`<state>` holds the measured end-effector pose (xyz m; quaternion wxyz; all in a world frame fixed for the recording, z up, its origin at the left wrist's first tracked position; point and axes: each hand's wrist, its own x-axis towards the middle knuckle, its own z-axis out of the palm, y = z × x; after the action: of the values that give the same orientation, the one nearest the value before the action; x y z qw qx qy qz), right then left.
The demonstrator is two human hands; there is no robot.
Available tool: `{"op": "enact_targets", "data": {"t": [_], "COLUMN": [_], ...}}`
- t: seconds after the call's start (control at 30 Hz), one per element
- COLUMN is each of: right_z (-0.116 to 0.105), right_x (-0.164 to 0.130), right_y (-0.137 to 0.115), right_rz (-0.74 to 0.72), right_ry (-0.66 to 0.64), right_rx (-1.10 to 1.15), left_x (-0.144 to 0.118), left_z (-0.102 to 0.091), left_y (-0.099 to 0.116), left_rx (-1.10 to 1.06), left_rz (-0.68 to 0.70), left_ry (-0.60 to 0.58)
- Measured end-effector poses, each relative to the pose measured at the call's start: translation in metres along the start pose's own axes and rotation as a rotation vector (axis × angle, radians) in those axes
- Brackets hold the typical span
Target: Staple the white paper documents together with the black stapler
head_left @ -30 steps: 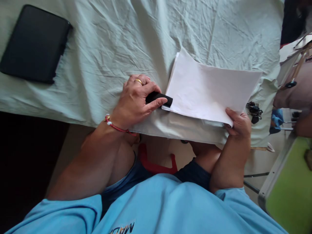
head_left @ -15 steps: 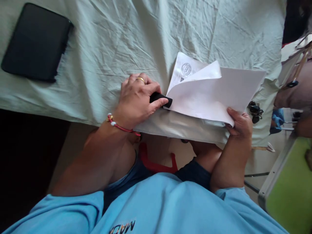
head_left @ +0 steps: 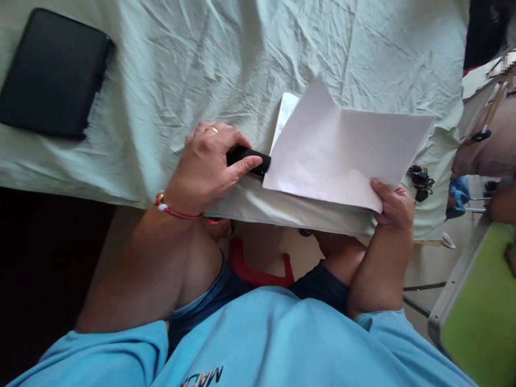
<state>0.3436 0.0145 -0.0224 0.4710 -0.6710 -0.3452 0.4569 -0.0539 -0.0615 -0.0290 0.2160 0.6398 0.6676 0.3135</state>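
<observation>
The left hand [head_left: 205, 164] is gripping a black stapler [head_left: 249, 159], its fingers wrapping over the top and the thumb lying along the near side, so most of the stapler is hidden and only its front end is showing. That end is sitting just at the left edge of the papers [head_left: 342, 150]; whether it is biting on them cannot be told. The right hand [head_left: 393, 207] is pinching the papers' near right corner, thumb on top, the other fingers tucked out of sight beneath. The top sheet is blank and is covering the rest; a strip of a printed sheet [head_left: 285, 110] is peeking out at the far left, its text too small to read. The papers are lying on the cloth [head_left: 201, 59] covering the tabletop, near its front edge. A black case [head_left: 52, 72] is lying far left, its left side cut off. A dark bunch, perhaps keys [head_left: 419, 180], is sitting just right of the papers, hard to make out.
</observation>
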Motion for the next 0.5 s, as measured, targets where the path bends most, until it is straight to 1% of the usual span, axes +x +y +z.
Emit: {"op": "enact_targets", "data": {"t": [0.07,0.13,0.2,0.23,0.27,0.3,0.37,0.43,0.5], "right_z": [-0.001,-0.002,-0.004,-0.006,-0.007,-0.008,-0.010,-0.012,-0.013], "right_x": [-0.003,-0.006,-0.007,-0.007,-0.007,-0.007,-0.006,-0.006,-0.006], "right_y": [-0.001,-0.002,-0.003,-0.003,-0.003,-0.003,-0.002,-0.002,-0.001], "right_rz": [0.006,0.008,0.012,0.014,0.015,0.017,0.018,0.018,0.014], "right_ry": [-0.013,-0.023,-0.030,-0.030,-0.030,-0.030,-0.029,-0.029,-0.026], "right_rx": [0.002,0.001,-0.004,-0.008,-0.012,-0.015,-0.020,-0.019,-0.011], "left_x": [0.000,-0.003,-0.010,-0.015,-0.019,-0.024,-0.032,-0.037,-0.040], "left_z": [-0.002,-0.001,0.003,0.007,0.011,0.016,0.026,0.034,0.039], "left_y": [-0.007,-0.005,0.007,0.016,0.026,0.036,0.052,0.060,0.062], "left_rx": [-0.015,-0.010,0.011,0.031,0.051,0.051,-0.026,-0.156,-0.232], "left_rz": [0.010,-0.010,-0.023,-0.022,-0.006,0.042,0.191,0.300,0.362], "left_ry": [0.091,0.212,0.331,0.370,0.386,0.390,0.402,0.358,0.323]}}
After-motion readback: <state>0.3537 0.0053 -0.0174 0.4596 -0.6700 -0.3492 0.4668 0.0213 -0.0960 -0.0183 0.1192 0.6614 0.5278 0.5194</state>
